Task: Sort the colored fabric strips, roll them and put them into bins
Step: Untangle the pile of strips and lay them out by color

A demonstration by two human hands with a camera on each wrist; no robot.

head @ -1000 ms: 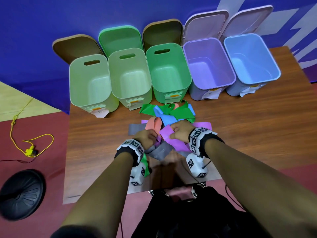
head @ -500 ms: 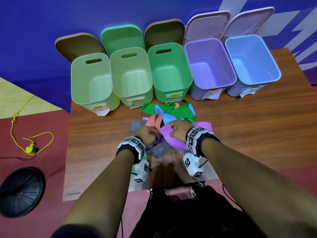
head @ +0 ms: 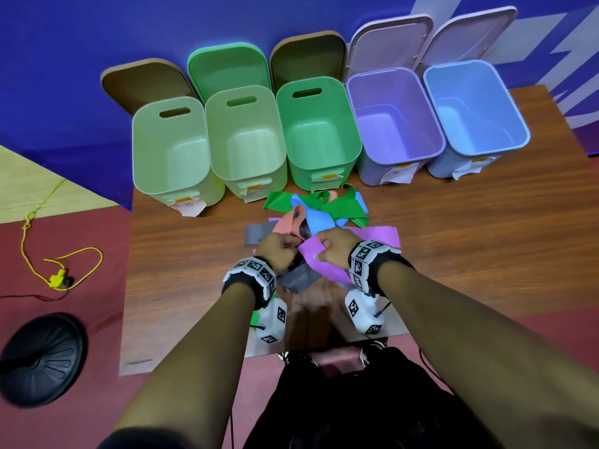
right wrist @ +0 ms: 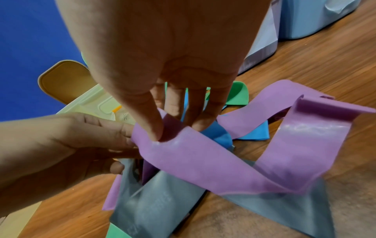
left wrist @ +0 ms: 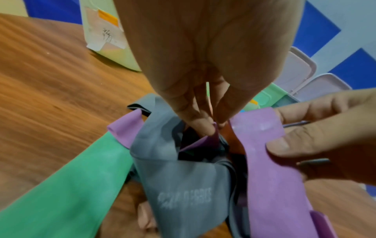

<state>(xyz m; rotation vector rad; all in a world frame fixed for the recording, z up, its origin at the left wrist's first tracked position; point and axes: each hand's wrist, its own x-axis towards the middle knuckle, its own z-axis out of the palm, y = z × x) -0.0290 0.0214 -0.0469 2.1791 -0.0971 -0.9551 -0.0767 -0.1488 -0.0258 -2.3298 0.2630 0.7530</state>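
Sorting step: right hand (right wrist: 162,67) pinches purple strip (right wrist: 199,154) btwn thumb & fingers; left hand (left wrist: 203,64) pinches same strip's other part, I think. Rest trails under grip over grey strip (left wrist: 179,173). Next: free it w/o dragging others, then roll.

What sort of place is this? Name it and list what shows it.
Likely a staged data-recording setup, not a home: a row of open labelled bins on a wooden table, marker-tagged wrist cameras on both arms, and a blue backdrop behind.
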